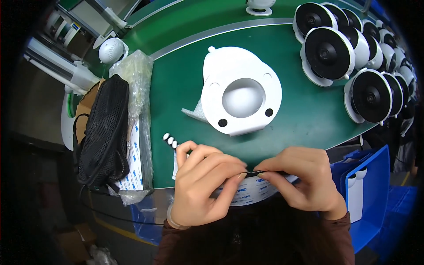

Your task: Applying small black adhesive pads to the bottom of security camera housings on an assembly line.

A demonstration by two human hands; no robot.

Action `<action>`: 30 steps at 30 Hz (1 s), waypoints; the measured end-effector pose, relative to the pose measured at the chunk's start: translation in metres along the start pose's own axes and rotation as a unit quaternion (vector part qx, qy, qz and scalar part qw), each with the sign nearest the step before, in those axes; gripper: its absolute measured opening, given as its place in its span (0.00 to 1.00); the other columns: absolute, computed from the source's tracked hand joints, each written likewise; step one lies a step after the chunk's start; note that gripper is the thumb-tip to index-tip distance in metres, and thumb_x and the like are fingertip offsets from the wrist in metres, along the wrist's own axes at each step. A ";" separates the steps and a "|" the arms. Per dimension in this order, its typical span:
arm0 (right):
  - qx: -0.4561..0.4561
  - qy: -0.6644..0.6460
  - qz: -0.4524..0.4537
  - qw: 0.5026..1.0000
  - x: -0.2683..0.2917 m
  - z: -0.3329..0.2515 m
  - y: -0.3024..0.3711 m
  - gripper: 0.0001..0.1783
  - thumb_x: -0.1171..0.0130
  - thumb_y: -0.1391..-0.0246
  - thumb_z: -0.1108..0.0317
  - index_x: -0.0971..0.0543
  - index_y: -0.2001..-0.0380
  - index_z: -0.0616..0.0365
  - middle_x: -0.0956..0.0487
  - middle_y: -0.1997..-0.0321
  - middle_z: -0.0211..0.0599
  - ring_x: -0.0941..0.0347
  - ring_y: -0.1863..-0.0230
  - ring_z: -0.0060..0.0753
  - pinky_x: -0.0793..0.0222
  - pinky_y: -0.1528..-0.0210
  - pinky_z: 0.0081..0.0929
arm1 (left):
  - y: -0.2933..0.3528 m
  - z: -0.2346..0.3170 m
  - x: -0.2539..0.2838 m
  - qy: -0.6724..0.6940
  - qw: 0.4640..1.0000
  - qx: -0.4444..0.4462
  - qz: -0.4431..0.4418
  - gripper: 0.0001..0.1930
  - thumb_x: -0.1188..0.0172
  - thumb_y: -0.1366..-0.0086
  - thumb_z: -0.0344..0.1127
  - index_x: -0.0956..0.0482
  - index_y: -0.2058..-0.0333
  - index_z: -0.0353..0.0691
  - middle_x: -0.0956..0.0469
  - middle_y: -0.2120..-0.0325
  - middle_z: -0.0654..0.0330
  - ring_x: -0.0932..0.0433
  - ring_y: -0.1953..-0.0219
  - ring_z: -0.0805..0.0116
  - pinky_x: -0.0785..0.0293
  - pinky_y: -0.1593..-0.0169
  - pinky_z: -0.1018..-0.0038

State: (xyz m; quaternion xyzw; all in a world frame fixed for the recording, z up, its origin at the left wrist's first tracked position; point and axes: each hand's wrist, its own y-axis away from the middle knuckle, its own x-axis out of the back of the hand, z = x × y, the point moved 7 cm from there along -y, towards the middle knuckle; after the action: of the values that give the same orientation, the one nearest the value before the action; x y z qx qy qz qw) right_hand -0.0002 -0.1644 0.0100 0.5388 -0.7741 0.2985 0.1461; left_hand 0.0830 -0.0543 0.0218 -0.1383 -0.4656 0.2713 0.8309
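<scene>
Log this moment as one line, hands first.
left hand: pinching black piece | right hand: pinching same piece | beneath: blue-printed white sheet | ahead: white housing | right: black-faced units

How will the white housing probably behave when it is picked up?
The housing is probably stiff: its outline shows no sag. It may feel light, given its wide opening, and slippery, as it looks smooth.
</scene>
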 end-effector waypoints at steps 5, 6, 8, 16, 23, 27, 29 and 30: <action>0.065 -0.004 0.115 0.991 0.004 -0.010 0.002 0.09 0.37 0.65 0.79 0.21 0.75 0.58 0.23 0.74 0.36 0.25 0.75 0.33 0.30 0.73 0.21 | -0.005 0.004 0.001 0.006 1.000 0.018 0.013 0.06 0.41 0.59 0.23 0.25 0.79 0.41 0.26 0.79 0.67 0.33 0.76 0.69 0.48 0.64 0.71; 0.076 0.005 0.120 0.990 0.006 -0.011 0.002 0.10 0.36 0.66 0.79 0.21 0.74 0.57 0.23 0.72 0.35 0.25 0.75 0.32 0.30 0.73 0.20 | -0.006 0.004 0.001 0.010 1.000 0.021 0.016 0.06 0.42 0.59 0.22 0.26 0.80 0.41 0.26 0.79 0.67 0.33 0.77 0.69 0.48 0.65 0.71; 0.085 0.016 0.128 0.988 0.008 -0.012 0.003 0.11 0.36 0.67 0.80 0.21 0.74 0.56 0.23 0.71 0.34 0.25 0.75 0.31 0.30 0.74 0.20 | -0.007 0.004 -0.001 0.006 1.000 0.019 0.017 0.06 0.41 0.59 0.23 0.26 0.80 0.41 0.26 0.79 0.67 0.33 0.77 0.69 0.48 0.65 0.71; 0.079 0.061 0.129 0.987 0.007 -0.010 0.002 0.11 0.35 0.68 0.79 0.23 0.76 0.57 0.24 0.72 0.34 0.26 0.76 0.31 0.32 0.77 0.19 | -0.008 0.002 -0.008 0.004 0.999 0.024 0.038 0.06 0.42 0.59 0.22 0.26 0.80 0.41 0.26 0.79 0.67 0.33 0.77 0.69 0.48 0.65 0.71; 0.082 0.088 0.121 0.985 0.006 -0.013 0.002 0.10 0.36 0.67 0.80 0.24 0.76 0.57 0.24 0.73 0.34 0.26 0.77 0.32 0.32 0.77 0.20 | -0.006 0.001 -0.009 -0.003 0.998 0.024 0.054 0.06 0.42 0.58 0.22 0.27 0.79 0.40 0.27 0.80 0.66 0.33 0.77 0.68 0.47 0.65 0.72; 0.082 0.085 0.098 0.988 0.006 -0.012 -0.003 0.11 0.37 0.67 0.80 0.24 0.76 0.58 0.24 0.72 0.35 0.26 0.76 0.33 0.31 0.76 0.21 | -0.007 0.001 -0.007 0.002 0.998 0.034 0.059 0.05 0.43 0.57 0.22 0.27 0.79 0.40 0.27 0.81 0.66 0.33 0.77 0.67 0.46 0.64 0.72; 0.085 0.082 0.082 0.990 0.009 -0.015 -0.006 0.11 0.37 0.67 0.81 0.24 0.76 0.58 0.24 0.72 0.36 0.26 0.76 0.34 0.30 0.75 0.22 | -0.004 -0.005 -0.005 0.004 0.997 0.056 0.061 0.05 0.43 0.56 0.22 0.26 0.79 0.39 0.27 0.77 0.64 0.33 0.75 0.67 0.44 0.63 0.72; 0.092 0.035 0.057 0.994 0.010 -0.017 -0.008 0.09 0.38 0.66 0.80 0.24 0.76 0.59 0.23 0.70 0.38 0.25 0.74 0.33 0.30 0.73 0.21 | -0.002 -0.009 -0.004 0.005 0.995 0.079 0.062 0.04 0.43 0.55 0.22 0.26 0.79 0.39 0.26 0.74 0.62 0.33 0.73 0.67 0.43 0.63 0.73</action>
State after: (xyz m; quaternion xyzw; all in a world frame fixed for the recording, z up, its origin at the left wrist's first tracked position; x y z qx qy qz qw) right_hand 0.0018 -0.1632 0.0316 0.4940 -0.7673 0.3950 0.1058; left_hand 0.0895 -0.0583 0.0158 -0.1023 -0.4292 0.3573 0.8232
